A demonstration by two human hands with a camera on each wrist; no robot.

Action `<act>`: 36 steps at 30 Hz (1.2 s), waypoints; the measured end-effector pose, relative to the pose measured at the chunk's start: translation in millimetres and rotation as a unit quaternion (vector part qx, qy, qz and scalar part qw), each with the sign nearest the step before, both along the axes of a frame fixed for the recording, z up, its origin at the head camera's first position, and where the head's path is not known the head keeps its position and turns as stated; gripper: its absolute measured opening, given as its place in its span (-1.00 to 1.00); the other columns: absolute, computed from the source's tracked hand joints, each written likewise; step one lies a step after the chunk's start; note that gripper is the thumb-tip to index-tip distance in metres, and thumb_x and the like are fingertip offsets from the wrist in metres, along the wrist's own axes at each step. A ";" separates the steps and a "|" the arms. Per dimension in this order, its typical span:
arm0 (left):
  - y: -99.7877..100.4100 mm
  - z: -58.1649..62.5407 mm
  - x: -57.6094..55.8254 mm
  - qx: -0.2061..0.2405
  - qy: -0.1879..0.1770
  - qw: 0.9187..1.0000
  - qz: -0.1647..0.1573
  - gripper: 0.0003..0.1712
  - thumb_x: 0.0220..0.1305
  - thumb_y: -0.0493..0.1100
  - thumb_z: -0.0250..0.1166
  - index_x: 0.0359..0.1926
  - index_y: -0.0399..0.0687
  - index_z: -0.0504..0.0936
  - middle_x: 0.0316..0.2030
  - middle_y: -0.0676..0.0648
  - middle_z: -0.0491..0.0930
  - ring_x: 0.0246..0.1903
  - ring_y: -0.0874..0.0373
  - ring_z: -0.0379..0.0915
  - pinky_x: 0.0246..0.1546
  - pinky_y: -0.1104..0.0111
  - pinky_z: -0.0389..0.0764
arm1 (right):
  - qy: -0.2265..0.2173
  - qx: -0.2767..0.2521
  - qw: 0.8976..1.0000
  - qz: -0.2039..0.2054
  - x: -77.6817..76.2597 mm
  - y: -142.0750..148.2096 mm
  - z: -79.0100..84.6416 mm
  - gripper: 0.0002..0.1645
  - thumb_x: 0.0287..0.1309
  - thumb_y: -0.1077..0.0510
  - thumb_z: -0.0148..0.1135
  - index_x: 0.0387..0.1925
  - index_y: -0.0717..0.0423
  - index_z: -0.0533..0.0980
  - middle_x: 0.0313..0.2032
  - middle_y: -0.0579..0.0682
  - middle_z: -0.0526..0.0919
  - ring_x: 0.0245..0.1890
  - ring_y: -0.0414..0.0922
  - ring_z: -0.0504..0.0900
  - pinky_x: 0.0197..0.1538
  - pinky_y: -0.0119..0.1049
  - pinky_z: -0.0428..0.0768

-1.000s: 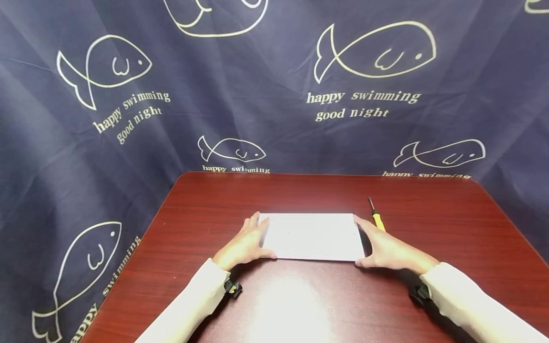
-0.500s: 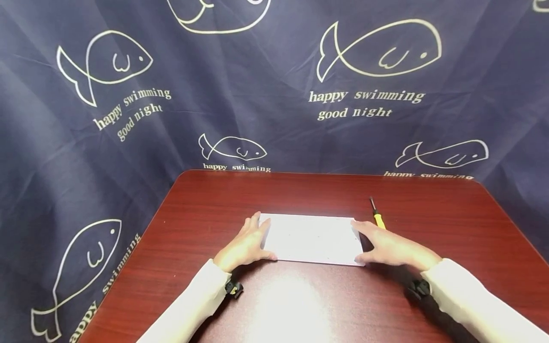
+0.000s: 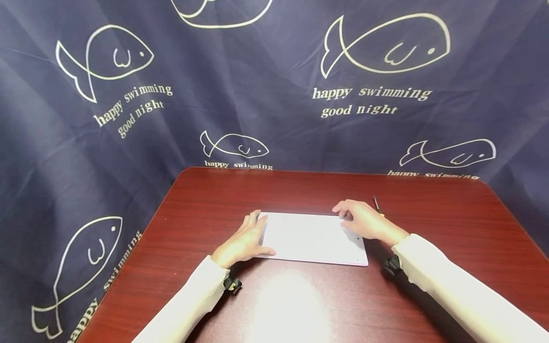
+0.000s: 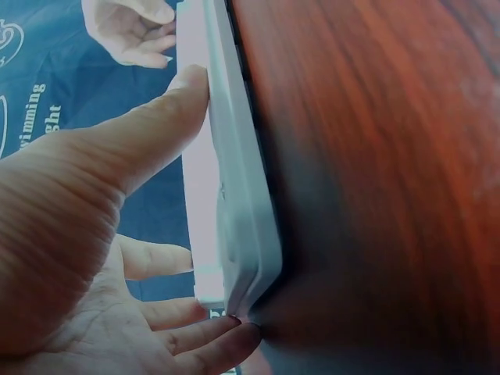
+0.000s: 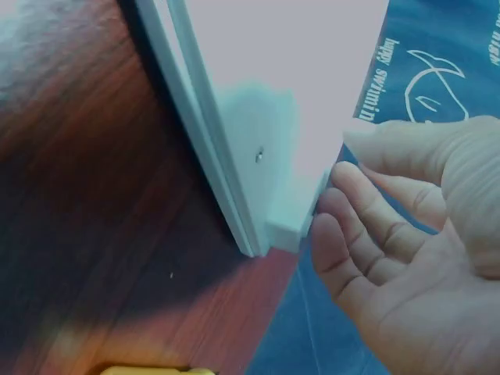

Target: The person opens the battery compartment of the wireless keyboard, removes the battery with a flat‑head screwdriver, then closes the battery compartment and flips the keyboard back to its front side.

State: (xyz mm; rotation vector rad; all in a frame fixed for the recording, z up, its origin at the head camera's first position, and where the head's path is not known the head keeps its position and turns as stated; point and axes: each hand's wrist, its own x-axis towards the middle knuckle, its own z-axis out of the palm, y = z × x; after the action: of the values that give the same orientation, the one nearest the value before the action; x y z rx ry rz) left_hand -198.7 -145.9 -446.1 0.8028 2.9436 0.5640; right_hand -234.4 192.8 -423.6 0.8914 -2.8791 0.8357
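Observation:
A flat white rectangular slab (image 3: 310, 240) with small holes in its upper face lies on the table; its underside is hidden. My left hand (image 3: 242, 242) grips its left end, thumb at the near corner and fingers at the far one. Along its far edge, the right wrist view shows a raised strip (image 5: 291, 230). Over the far right corner is my right hand (image 3: 364, 220), thumb tip right at the edge, other fingers loosely bent just beyond it. A screwdriver (image 3: 376, 204) shows only partly behind that hand; its yellow handle (image 5: 156, 370) peeks into the right wrist view.
The reddish-brown wooden table (image 3: 206, 200) carries a bright light reflection near its front. A dark blue curtain (image 3: 291, 143) with fish drawings and lettering hangs behind it and to the left.
My right hand has let go of the slab's right end and moved up and left to its far corner. The slab's right end has shifted slightly nearer. The left hand keeps its place.

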 end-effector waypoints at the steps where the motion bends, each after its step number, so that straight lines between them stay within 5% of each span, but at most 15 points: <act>1: 0.5 0.1 0.1 0.000 0.001 1.000 0.000 0.04 -0.14 0.17 0.51 0.27 -0.26 0.27 0.25 -0.38 0.10 0.19 -0.21 0.11 0.11 0.10 0.33 | 0.000 0.003 1.000 -0.003 -1.4 -0.7 -0.4 -0.61 -0.08 0.45 0.30 -0.11 0.27 0.56 -0.39 -0.04 0.57 -0.35 -0.07 0.55 -0.23 -0.12 0.51; 9: 2.5 -0.1 1.1 -0.008 0.003 1.000 0.001 0.04 -0.12 0.15 0.51 0.27 -0.29 0.27 0.25 -0.38 0.10 0.18 -0.21 0.13 0.11 0.11 0.33 | -0.012 0.027 1.000 0.008 -12.3 -2.7 -0.8 -0.72 -0.13 0.47 0.28 -0.30 0.20 0.60 -0.47 -0.05 0.57 -0.40 -0.08 0.54 -0.25 -0.13 0.48; 20: 4.8 2.8 2.8 -0.008 -0.005 1.000 0.000 0.06 -0.09 0.12 0.51 0.30 -0.35 0.23 0.27 -0.42 0.07 0.21 -0.25 0.10 0.15 0.09 0.29 | -0.102 0.055 0.993 0.022 -25.8 -2.9 10.7 -0.73 -0.16 0.48 0.29 -0.33 0.20 0.59 -0.50 -0.08 0.50 -0.45 -0.15 0.43 -0.33 -0.25 0.40; 32: 5.2 2.9 3.6 -0.005 -0.010 1.000 -0.004 0.06 -0.07 0.11 0.50 0.30 -0.38 0.22 0.27 -0.44 0.06 0.20 -0.27 0.11 0.14 0.07 0.30 | -0.053 0.020 0.998 0.023 -38.9 -5.1 17.5 -0.83 -0.05 0.37 0.34 -0.53 0.04 0.59 -0.57 -0.13 0.50 -0.47 -0.15 0.43 -0.32 -0.21 0.40; 36: 5.8 2.0 3.4 -0.005 -0.008 1.000 -0.003 0.06 -0.08 0.10 0.51 0.30 -0.37 0.22 0.27 -0.43 0.06 0.19 -0.26 0.12 0.14 0.07 0.30 | -0.068 0.017 0.997 0.014 -50.3 -6.0 15.1 -0.84 -0.04 0.40 0.32 -0.52 0.08 0.61 -0.56 -0.12 0.56 -0.48 -0.15 0.48 -0.33 -0.20 0.45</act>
State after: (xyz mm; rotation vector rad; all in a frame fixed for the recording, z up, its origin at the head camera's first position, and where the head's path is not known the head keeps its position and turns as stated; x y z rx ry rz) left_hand -195.3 -140.1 -444.0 0.8026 2.9249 0.5526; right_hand -284.6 186.8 -408.5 0.9144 -3.0108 0.8867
